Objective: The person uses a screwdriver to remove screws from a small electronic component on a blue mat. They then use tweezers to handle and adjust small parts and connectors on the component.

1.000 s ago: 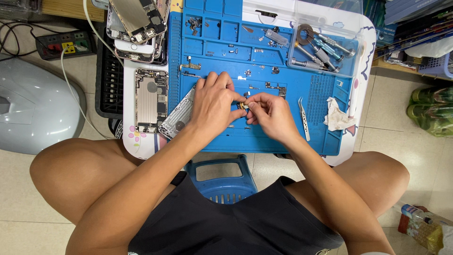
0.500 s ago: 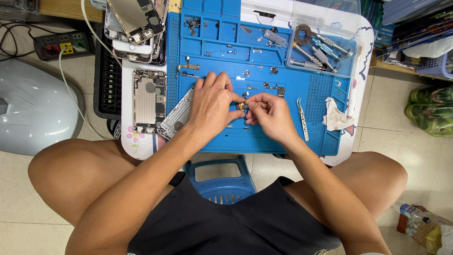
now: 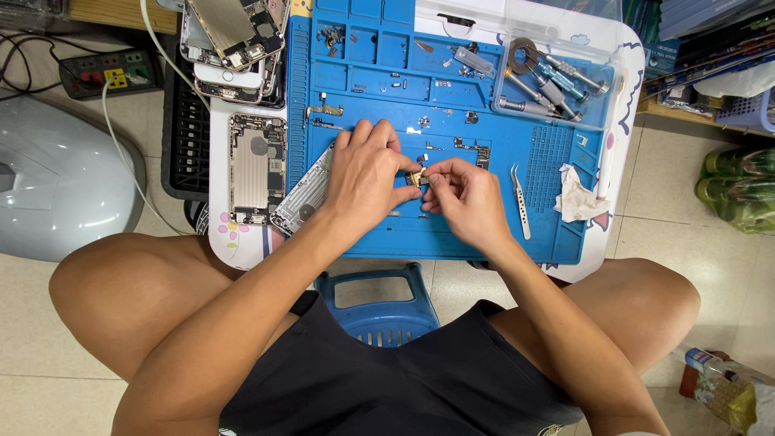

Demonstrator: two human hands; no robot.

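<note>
The head camera looks straight down at a person seated on a blue plastic stool (image 3: 379, 303), knees spread, leaning over a small white surface (image 3: 623, 105) covered by a blue repair mat (image 3: 452, 234).

Both hands meet near the middle of the mat. The left hand (image 3: 367, 173) and the right hand (image 3: 464, 194) together pinch a small metal part (image 3: 416, 178) between thumb and fingertips. The fingers of each hand are closed on it from opposite sides, and the part sits just above the mat; its exact shape is too small to tell.

Under the left wrist lies a silver phone housing (image 3: 303, 198), tilted, half on the mat and half off its left edge. Just left of it, an opened phone body (image 3: 257, 168) lies flat with its insides showing. Further up, a stack of dismantled phones (image 3: 234, 40) rests on a black tray (image 3: 184, 133).

To the right of the right hand, a pair of tweezers (image 3: 521, 202) lies on the mat, apart from the fingers. A crumpled white tissue (image 3: 577, 198) sits near the mat's right edge. Screwdrivers (image 3: 545, 81) lie in a clear tray at the upper right. Small screws and brackets are scattered in the mat's compartments (image 3: 363, 44) along the top.

On the floor to the left are a grey rounded cover (image 3: 56, 186) and a power strip (image 3: 109, 73) with a white cable (image 3: 121, 153) running from it.
</note>
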